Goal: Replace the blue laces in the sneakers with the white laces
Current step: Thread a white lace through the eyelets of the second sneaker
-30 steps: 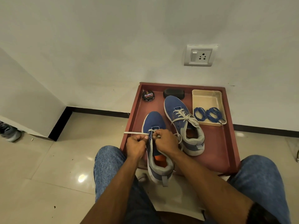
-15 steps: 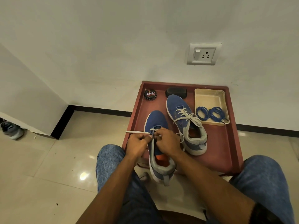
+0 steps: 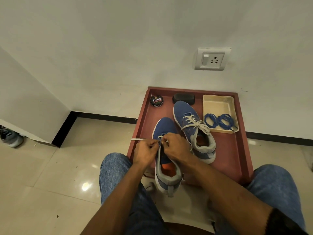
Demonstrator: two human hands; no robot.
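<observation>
Two blue sneakers sit on a red tray [image 3: 227, 150]. The far sneaker [image 3: 189, 122] carries tied white laces. The near sneaker [image 3: 165, 160] hangs over the tray's front edge, heel toward me. My left hand [image 3: 145, 152] and my right hand [image 3: 176, 147] meet over its eyelets, each pinching part of a white lace [image 3: 138, 139]. One end of that lace sticks out to the left of my left hand. Two coiled blue laces [image 3: 218, 120] lie in a cream tray [image 3: 218, 104] at the back right.
A round shoe-polish tin [image 3: 156, 101] and a black brush [image 3: 183, 98] stand at the tray's back edge. A white wall with a socket [image 3: 212, 59] rises right behind. My knees in jeans flank the tray. A grey shoe [image 3: 10, 137] lies far left on the tiled floor.
The view has shifted slightly. Both hands stay at the near sneaker's eyelets with small finger movements on the white lace; its free end still points left.
</observation>
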